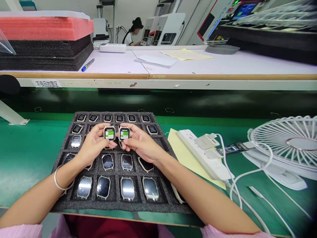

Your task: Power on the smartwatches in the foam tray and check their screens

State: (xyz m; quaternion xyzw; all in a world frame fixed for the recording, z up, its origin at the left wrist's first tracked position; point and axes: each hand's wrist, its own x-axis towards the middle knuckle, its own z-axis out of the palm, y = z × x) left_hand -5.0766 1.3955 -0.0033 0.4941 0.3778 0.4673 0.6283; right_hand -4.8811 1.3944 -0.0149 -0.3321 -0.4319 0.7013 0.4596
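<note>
My left hand (pixel 97 141) is closed on a smartwatch body (pixel 109 133) without a strap, its screen lit green and white. Close beside it, my right hand (pixel 138 140) grips a second smartwatch (pixel 124 133) with a similar lit screen. Both are held above a dark grey foam tray (pixel 114 206) divided into compartments. Strapless watches lie in many of these. Those in the back rows show white text on black, while front ones such as this watch (pixel 127 188) have dark, reflective screens. My hands and forearms hide part of the tray.
On the right lie a white power strip (pixel 190 138) with a plugged-in charger, loose white cables, yellow paper (pixel 172 137) and a white fan (pixel 297 142). A raised shelf (pixel 119 62) behind carries stacked foam (pixel 44 53), a blue pen (pixel 88 65) and papers. Another person (pixel 131 34) sits farther back.
</note>
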